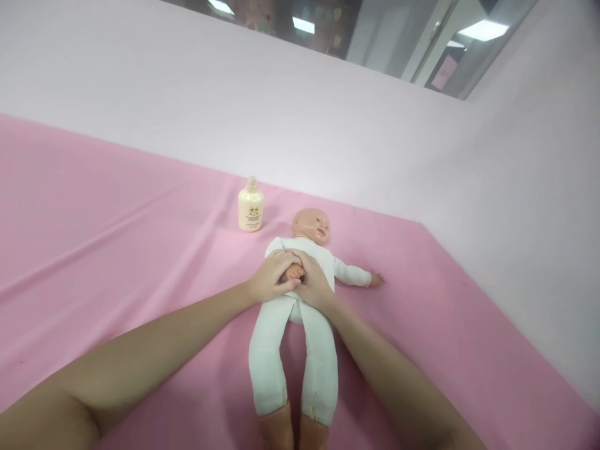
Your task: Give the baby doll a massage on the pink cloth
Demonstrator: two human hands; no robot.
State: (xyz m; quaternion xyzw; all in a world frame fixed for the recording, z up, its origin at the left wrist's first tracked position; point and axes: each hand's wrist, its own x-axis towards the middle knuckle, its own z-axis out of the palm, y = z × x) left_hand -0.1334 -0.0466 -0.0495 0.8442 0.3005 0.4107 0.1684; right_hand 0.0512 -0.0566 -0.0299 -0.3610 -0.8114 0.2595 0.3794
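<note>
**Item: baby doll** (300, 294). It is lying on its back on the pink sheet (117, 250), head toward the wall, wearing a white one-piece suit. One sleeved arm is stretching out flat toward your right; the other arm is folded across the belly, with its small bare hand (295, 272) showing between your two hands. The legs are running straight back toward you, bare feet at the bottom edge of the view.

**Item: left hand** (272, 278). You are curling it closed over the doll's folded arm, fingers wrapping down around the wrist area; it is gripping, not resting flat.

**Item: right hand** (315, 284). You are pressing it against the doll's belly just beside the little hand, fingers bent and cupping from the other side. Whether it is pinching the doll's hand or only the suit, I cannot tell.

**Item: lotion bottle** (250, 206). It is standing upright, cream-coloured, cap on, well apart from both hands, near the doll's head.

**Step in hand (judged):** you are working the doll's hand between both of yours, seemingly rubbing or massaging it.

**Next move calls for (judged):** a light, steady grip on the small wrist, and one hand freed if the bottle is wanted.
</note>
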